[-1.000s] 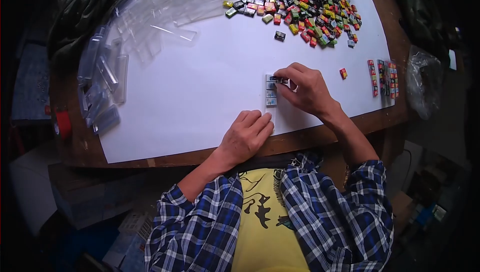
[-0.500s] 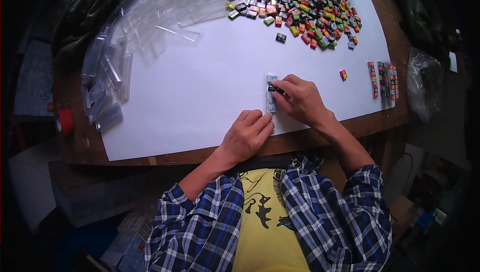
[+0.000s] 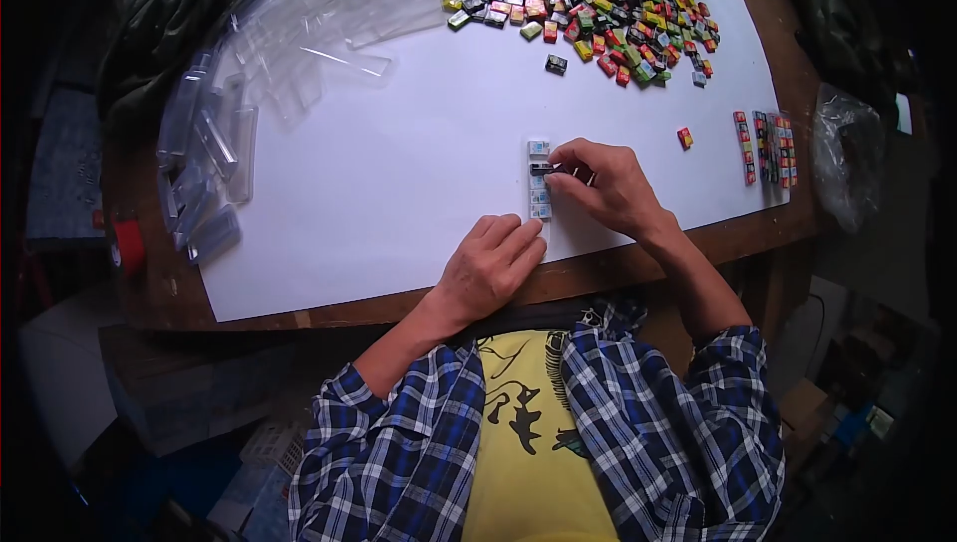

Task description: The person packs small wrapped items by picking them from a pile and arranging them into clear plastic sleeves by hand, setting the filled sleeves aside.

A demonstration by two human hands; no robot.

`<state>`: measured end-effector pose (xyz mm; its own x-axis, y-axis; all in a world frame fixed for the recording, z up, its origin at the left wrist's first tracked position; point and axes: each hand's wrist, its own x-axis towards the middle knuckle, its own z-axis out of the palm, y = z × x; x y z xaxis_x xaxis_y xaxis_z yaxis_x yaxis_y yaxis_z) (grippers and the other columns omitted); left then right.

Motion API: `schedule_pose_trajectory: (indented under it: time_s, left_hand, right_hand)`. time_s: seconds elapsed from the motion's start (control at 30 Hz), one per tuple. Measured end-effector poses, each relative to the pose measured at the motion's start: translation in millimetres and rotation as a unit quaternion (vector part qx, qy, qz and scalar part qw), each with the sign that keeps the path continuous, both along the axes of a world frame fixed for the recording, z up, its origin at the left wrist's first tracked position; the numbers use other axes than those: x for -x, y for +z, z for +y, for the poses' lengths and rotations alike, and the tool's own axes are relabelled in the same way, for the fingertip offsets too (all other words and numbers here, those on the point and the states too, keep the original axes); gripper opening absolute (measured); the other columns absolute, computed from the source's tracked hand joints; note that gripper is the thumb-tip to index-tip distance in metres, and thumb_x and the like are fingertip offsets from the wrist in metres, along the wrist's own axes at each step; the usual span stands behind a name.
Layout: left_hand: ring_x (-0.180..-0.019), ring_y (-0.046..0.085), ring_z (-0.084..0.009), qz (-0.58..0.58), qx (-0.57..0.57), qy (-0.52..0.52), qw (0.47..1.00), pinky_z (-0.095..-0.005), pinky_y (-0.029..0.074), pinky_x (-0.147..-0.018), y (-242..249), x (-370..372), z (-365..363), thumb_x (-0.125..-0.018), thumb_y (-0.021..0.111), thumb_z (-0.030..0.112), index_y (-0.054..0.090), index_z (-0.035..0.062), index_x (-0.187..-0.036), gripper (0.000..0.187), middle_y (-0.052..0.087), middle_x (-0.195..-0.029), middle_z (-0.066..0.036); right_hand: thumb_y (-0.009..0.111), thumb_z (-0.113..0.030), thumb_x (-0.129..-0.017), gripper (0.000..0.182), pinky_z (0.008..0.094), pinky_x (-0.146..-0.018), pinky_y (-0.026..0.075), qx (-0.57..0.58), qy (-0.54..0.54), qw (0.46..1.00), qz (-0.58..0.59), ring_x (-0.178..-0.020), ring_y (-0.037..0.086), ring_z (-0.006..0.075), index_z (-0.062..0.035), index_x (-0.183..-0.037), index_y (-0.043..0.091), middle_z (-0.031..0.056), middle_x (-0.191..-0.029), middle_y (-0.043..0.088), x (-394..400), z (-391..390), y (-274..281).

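A narrow clear plastic case lies lengthwise in front of me, with a row of small white-and-blue boxes in it. My right hand reaches over its right side, thumb and fingers pinching a small black box across the upper part of the row. At the case's near end is my left hand, its fingers curled and pressed together, fingertips right at the end of the case. The left thumb is hidden under the hand.
Many small colourful boxes are heaped at the back. Clear empty cases and plastic sheeting lie left. One red-and-yellow box, filled strips and a crumpled plastic bag are on the right. Red tape sits at the left edge.
My right hand has shifted slightly, and the black box now lies level across the row. The left hand stays at the near end of the case.
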<state>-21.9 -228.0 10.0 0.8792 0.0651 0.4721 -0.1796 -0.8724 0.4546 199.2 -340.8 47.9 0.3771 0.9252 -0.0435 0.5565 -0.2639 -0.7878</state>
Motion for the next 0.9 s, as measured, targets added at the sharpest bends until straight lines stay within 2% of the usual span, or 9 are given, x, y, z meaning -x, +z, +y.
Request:
schedule_pose_trajectory:
  time_s: [0.07,0.17,0.33,0.47,0.57,0.6,0.7,0.83,0.9]
  left_hand:
    - [-0.103,0.067,-0.0278,0.0,0.001,0.006,1.0,-0.0397,0.056,-0.088,0,2,-2,-0.085,0.082,0.01,0.075,0.0,-0.104,0.023,0.075,-0.119,-0.01]
    - [-0.103,0.067,-0.0282,0.0,-0.002,0.019,1.0,-0.0394,0.057,-0.088,6,-1,-3,-0.084,0.084,0.01,0.076,-0.0004,-0.104,0.024,0.075,-0.122,-0.01]
    - [-0.103,0.067,-0.0284,0.006,-0.01,0.016,1.0,-0.0394,0.057,-0.088,3,0,-2,-0.084,0.084,0.01,0.077,-0.0006,-0.104,0.023,0.075,-0.123,-0.01]
    - [-0.109,0.066,-0.0305,0.008,-0.005,0.011,1.0,-0.0421,0.055,-0.091,0,1,-4,-0.091,0.078,0.014,0.073,-0.0029,-0.107,0.024,0.071,-0.127,-0.014]
    - [-0.109,0.066,-0.031,0.011,-0.021,0.01,1.0,-0.0423,0.055,-0.091,0,0,-3,-0.091,0.079,0.014,0.073,-0.0028,-0.107,0.024,0.071,-0.128,-0.014]
    - [-0.109,0.066,-0.031,0.012,-0.023,0.004,1.0,-0.0423,0.055,-0.091,0,0,-3,-0.091,0.079,0.014,0.073,-0.0028,-0.107,0.024,0.071,-0.128,-0.014]
    - [-0.109,0.066,-0.0312,0.018,-0.024,0.006,1.0,-0.0422,0.055,-0.091,1,0,-3,-0.09,0.079,0.014,0.073,-0.0023,-0.107,0.024,0.071,-0.129,-0.014]
    - [-0.105,0.067,-0.0292,0.018,-0.018,0.02,0.999,-0.04,0.055,-0.089,2,-1,-4,-0.085,0.084,0.011,0.076,0.0006,-0.107,0.026,0.075,-0.127,-0.01]
    - [-0.105,0.067,-0.0293,0.016,-0.018,0.028,0.999,-0.0402,0.055,-0.089,4,-2,-5,-0.085,0.084,0.011,0.076,0.0006,-0.107,0.026,0.075,-0.128,-0.01]
  right_hand:
    - [0.081,-0.011,-0.095,0.023,0.0306,-0.068,0.058,-0.004,-0.001,1.0,0.002,-0.073,0.071,0.0159,-0.0028,-0.116,0.076,0.0103,-0.091,0.077,4,-3,-3]
    - [0.082,-0.01,-0.094,0.021,0.0302,-0.067,0.058,-0.031,0.001,0.998,-0.054,-0.073,0.07,0.0152,-0.0031,-0.113,0.077,0.0097,-0.091,0.078,2,-1,-9]
    - [0.082,-0.01,-0.093,0.019,0.0307,-0.066,0.057,-0.03,-0.029,0.999,-0.013,-0.071,0.069,0.0151,-0.0034,-0.111,0.078,0.0096,-0.09,0.077,0,7,-12]
    - [0.082,-0.009,-0.093,0.018,0.0303,-0.065,0.056,-0.047,-0.035,0.998,-0.009,-0.07,0.069,0.015,-0.004,-0.11,0.079,0.0096,-0.09,0.077,2,3,-14]
    - [0.081,-0.011,-0.093,0.019,0.0295,-0.066,0.056,-0.06,-0.02,0.99,-0.129,-0.072,0.07,0.0145,-0.0042,-0.111,0.08,0.0091,-0.089,0.078,2,7,-19]
    - [0.081,-0.011,-0.093,0.019,0.0295,-0.066,0.056,-0.061,-0.026,0.99,-0.129,-0.072,0.07,0.0145,-0.0042,-0.111,0.08,0.0091,-0.089,0.078,1,9,-19]
    - [0.081,-0.014,-0.093,0.019,0.0288,-0.067,0.056,0.038,-0.066,0.997,-0.001,-0.072,0.07,0.0147,-0.0049,-0.11,0.079,0.0083,-0.088,0.078,0,18,-12]
    - [0.082,-0.019,-0.095,0.023,0.0294,-0.067,0.056,0.1,-0.071,0.991,0.044,-0.072,0.069,0.0136,-0.0027,-0.11,0.077,0.008,-0.086,0.077,-2,19,-3]
    - [0.081,-0.018,-0.095,0.022,0.029,-0.066,0.056,0.075,-0.077,0.992,0.068,-0.072,0.069,0.0129,-0.002,-0.109,0.076,0.0075,-0.086,0.076,-2,11,-6]
